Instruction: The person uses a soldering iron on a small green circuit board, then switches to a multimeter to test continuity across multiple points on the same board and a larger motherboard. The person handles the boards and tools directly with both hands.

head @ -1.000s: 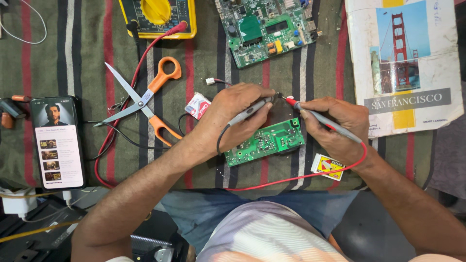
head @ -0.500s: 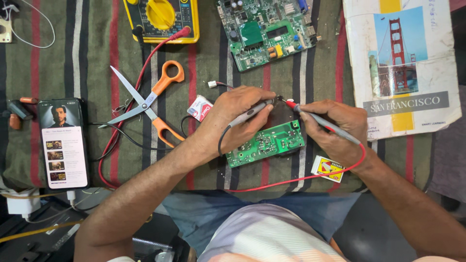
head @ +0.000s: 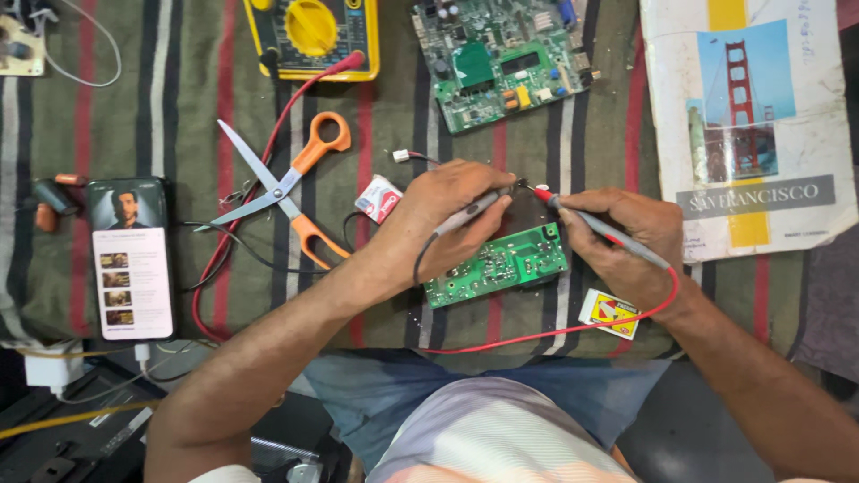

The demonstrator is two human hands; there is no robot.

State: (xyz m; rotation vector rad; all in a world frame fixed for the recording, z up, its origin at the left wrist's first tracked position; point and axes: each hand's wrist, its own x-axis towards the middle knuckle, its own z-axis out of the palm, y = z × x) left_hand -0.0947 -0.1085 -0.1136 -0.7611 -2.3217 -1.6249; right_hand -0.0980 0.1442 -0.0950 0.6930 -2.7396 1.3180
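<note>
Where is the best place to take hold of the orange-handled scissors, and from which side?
Probably at the orange handle loops, coming from the upper right. The scissors lie flat and open on the striped cloth, bare blades pointing left, so the handle end is the safe one. Mind the red lead that runs close by.

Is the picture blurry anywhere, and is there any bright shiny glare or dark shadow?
Head view: mostly sharp, with even, soft light; the small green circuit board and orange-handled scissors are crisp. The phone screen glows brightly but stays clear. The booklet looks pale, not glaring. Under the table edge at the bottom left it is dark. The left hand and right hand cast only faint shadows.
</note>
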